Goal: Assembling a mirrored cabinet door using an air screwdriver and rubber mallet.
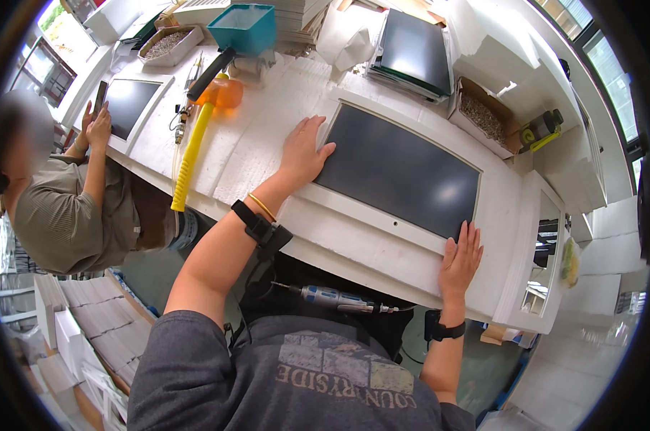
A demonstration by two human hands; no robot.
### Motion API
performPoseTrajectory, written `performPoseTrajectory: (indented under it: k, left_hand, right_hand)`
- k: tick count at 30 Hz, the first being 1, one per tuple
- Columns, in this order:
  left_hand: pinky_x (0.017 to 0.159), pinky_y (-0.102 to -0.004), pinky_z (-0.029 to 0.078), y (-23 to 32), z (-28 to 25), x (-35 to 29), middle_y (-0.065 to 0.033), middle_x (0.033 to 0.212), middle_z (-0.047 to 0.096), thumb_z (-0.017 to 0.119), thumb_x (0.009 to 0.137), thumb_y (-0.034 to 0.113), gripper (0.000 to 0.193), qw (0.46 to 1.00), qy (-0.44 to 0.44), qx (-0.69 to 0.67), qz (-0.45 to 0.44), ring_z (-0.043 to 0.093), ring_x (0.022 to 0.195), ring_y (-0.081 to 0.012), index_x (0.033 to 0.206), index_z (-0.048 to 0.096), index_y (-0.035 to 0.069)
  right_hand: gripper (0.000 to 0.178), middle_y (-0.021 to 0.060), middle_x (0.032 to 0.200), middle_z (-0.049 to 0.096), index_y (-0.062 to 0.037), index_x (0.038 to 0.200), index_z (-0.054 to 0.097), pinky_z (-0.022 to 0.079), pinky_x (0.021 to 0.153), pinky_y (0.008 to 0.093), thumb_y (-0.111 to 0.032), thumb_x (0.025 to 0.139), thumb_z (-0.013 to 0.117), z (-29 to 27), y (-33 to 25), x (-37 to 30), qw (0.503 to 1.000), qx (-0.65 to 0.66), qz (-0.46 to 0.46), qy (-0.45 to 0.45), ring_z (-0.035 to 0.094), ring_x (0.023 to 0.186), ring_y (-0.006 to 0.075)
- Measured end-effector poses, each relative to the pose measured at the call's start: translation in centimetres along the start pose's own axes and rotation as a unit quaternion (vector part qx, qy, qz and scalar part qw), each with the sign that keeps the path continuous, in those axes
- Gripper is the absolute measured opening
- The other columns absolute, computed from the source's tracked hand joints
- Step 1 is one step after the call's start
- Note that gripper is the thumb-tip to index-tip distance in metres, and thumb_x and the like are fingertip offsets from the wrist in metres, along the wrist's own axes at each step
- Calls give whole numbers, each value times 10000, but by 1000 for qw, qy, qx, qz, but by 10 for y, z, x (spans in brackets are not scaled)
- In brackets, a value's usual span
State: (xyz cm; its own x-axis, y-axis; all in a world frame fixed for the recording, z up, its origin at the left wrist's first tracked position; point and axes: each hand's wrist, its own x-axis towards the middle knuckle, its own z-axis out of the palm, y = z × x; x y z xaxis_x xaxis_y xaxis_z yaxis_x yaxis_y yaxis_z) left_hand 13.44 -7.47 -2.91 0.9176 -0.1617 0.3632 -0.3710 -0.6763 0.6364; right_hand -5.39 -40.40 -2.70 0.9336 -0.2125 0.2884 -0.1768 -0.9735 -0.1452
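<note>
Both hands lie on a white frame [368, 207] with a dark panel [404, 169] set in it, flat on the white desk [498, 287] in front of the person. The left hand [300, 159] rests at the frame's left side, its fingers [312, 124] stretched out and close together, the thumb held apart and reaching toward the panel's edge. The right hand [460, 266] sits at the near right corner, fingers [470, 235] extended and only slightly parted, thumb a little off to the side. Neither hand pinches anything; the panel spans the space between the 2 sets of fingers. Well to the left lies a yellow-handled tool [193, 154], and a stack of dark panels [413, 56] stands beyond the frame. Further left, 1 co-worker [70, 212] holds up a small dark object [101, 96].
</note>
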Motion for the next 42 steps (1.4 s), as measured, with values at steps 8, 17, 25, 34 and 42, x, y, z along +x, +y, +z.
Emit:
performPoseTrajectory:
  k: [8, 17, 25, 34, 42]
  left_hand:
    - [964, -422, 359, -8, 7, -1, -214, 1220, 503, 630, 777, 163, 469, 999, 36, 27, 28, 432, 1176, -375, 1190, 463, 19]
    - [965, -338, 377, -5, -1, 3, -160, 1223, 523, 678, 766, 266, 537, 998, -16, -47, -46, 483, 1152, -309, 1218, 481, 53]
    - [969, -341, 375, -7, 0, 1, -139, 1237, 516, 670, 774, 281, 520, 999, -10, -21, -43, 479, 1158, -295, 1212, 491, 65]
    - [925, -382, 400, -15, 10, 7, -174, 1147, 554, 661, 768, 240, 462, 998, 42, 25, 47, 521, 1071, -336, 1145, 513, 18]
    - [987, -367, 345, -14, 5, 7, -158, 1221, 521, 627, 802, 202, 465, 999, -20, -35, 35, 454, 1175, -314, 1209, 481, 31]
  right_hand:
    - [452, 98, 1415, 331, -170, 1356, 384, 147, 1076, 482, -362, 948, 358, 1, 0, 2, 1000, -17, -9, -14, 260, 1324, 293]
    - [446, 118, 1421, 316, -189, 1345, 405, 204, 1049, 496, -369, 939, 378, 0, -3, 5, 1000, -2, 11, 0, 262, 1316, 325]
    - [453, 124, 1415, 322, -185, 1334, 421, 217, 1039, 511, -396, 938, 359, 6, -5, 4, 1000, -5, 14, 21, 274, 1310, 322]
    - [559, 215, 1324, 407, -65, 1292, 450, 312, 1013, 340, -267, 811, 651, -2, 10, 9, 965, 184, 117, 144, 406, 1220, 308]
    - [652, 151, 1025, 569, 35, 1189, 480, 460, 782, 308, -323, 713, 748, -22, 56, 34, 908, 339, 227, -95, 558, 917, 208]
